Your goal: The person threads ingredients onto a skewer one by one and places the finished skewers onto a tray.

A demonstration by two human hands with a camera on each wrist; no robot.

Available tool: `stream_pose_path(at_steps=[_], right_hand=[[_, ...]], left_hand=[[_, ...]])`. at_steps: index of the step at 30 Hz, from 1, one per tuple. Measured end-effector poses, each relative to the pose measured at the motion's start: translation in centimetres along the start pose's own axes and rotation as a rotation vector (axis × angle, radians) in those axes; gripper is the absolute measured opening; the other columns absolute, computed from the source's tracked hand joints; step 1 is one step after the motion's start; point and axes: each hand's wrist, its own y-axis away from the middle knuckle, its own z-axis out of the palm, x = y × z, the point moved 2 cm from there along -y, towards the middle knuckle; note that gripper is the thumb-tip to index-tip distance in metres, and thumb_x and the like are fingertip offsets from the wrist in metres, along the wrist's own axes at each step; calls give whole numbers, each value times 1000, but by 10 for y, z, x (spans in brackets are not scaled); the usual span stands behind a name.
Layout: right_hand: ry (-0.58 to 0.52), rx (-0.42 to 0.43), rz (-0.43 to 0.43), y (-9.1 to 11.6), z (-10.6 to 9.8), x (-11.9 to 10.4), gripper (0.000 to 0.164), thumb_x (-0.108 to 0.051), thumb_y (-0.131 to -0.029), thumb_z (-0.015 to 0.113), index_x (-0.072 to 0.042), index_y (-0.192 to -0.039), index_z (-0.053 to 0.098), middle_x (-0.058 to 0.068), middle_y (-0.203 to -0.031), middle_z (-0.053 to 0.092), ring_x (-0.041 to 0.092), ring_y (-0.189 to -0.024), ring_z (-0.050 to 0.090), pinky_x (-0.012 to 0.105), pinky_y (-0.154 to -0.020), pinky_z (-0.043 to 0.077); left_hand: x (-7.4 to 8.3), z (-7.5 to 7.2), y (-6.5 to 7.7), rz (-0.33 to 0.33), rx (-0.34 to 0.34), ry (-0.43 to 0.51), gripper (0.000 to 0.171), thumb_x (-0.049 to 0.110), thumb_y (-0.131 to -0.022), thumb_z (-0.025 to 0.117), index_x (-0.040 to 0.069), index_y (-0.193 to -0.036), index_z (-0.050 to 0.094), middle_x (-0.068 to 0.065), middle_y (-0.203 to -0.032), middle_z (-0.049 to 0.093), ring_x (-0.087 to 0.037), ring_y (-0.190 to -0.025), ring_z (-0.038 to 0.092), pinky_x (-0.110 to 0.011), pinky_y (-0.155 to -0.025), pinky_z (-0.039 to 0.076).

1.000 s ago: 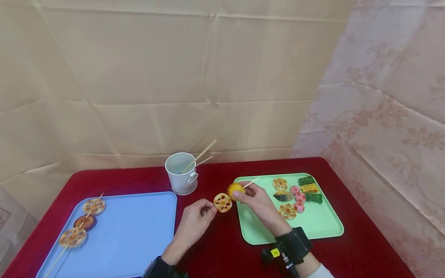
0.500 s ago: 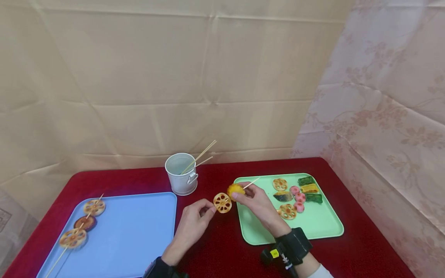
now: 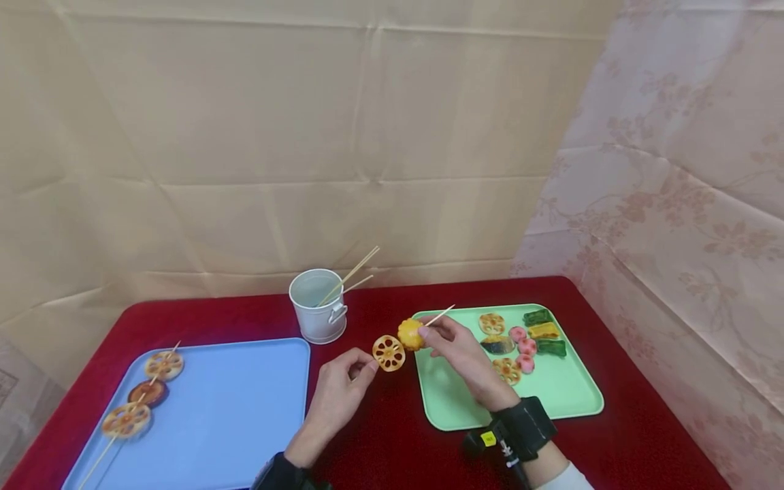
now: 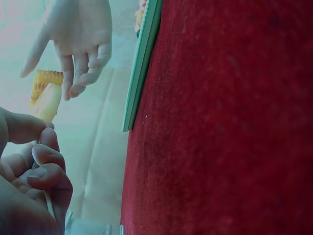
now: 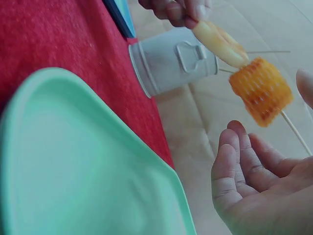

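Observation:
My left hand [image 3: 338,389] pinches a bamboo skewer right at a lotus root slice [image 3: 388,354]. Threaded beyond that slice is a piece of corn [image 3: 410,335], and the bare skewer tip [image 3: 442,314] sticks out past it. In the left wrist view, the lower part of the stick [image 4: 49,203] runs through the curled fingers. My right hand [image 3: 470,364] is beside the corn, over the green tray. Both wrist views show its fingers loosely spread and apart from the corn [image 5: 264,90], with the thumb mostly cut off in the right wrist view.
The green tray [image 3: 465,408] bears lotus root slices, pink balls, a pumpkin slice and green and yellow pieces. On the blue tray [image 3: 245,415] lies a loaded skewer [image 3: 147,393]. A white bucket [image 3: 317,320] with several sticks stands behind the hands on the red cloth [image 3: 373,435].
My right hand has let go of the corn, its fingers drawing back to the right. The skewer with the corn and lotus root has shifted slightly left and up.

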Motion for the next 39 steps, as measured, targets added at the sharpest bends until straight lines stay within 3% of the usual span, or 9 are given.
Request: stream_pose_path(at_steps=[5,11,14,19,26,34,39], right_hand=[[66,5,-16,-1,-11,-2,46,-39,-103,64,-1,-129,60,13,-115,69,28,-108,64,39,-90,51],[122,33,-8,0,-31,-4,52,-43,-103,62,0,-132,59,20,-126,65,37,-115,60,43,-94,51],[200,42,-3,2,-41,-2,54,-44,-102,64,-2,-134,60,18,-127,66,34,-114,61,42,-94,51],[423,39,-31,7,-58,4,49,-40,-98,71,-1,-128,65,9,-119,69,25,-108,65,38,-90,51],[655,-18,-95,12,-73,9,38,-27,-95,76,2,-120,69,5,-102,72,20,-93,67,39,-82,54],[881,-71,-122,21,-75,15,22,-23,-90,79,-6,-105,77,0,-97,74,17,-86,68,39,-76,54],[960,-88,-149,25,-70,16,18,-22,-87,82,-10,-98,78,-4,-90,72,13,-82,62,37,-73,52]], left_hand=[[-2,-2,0,-9,10,-5,6,12,-97,70,13,-91,74,5,-72,58,-11,-67,52,-25,-59,43],[-4,-3,-1,-10,12,-15,6,14,-97,70,13,-92,74,5,-72,58,-12,-67,52,-25,-60,43],[-5,-3,-1,-7,15,-23,6,13,-97,70,12,-92,74,5,-72,58,-12,-67,51,-25,-60,42],[-7,-6,0,11,34,-42,6,12,-96,70,13,-91,74,6,-71,57,-11,-66,50,-25,-60,42],[-9,-18,-1,22,78,-60,7,9,-95,71,11,-89,74,6,-70,57,-10,-65,49,-25,-60,41],[-14,-24,3,-36,76,-63,6,8,-95,70,10,-90,74,4,-70,57,-12,-65,50,-26,-60,41],[-17,-26,5,-43,92,-79,7,8,-95,71,11,-89,74,5,-71,59,-11,-66,52,-26,-61,42]])
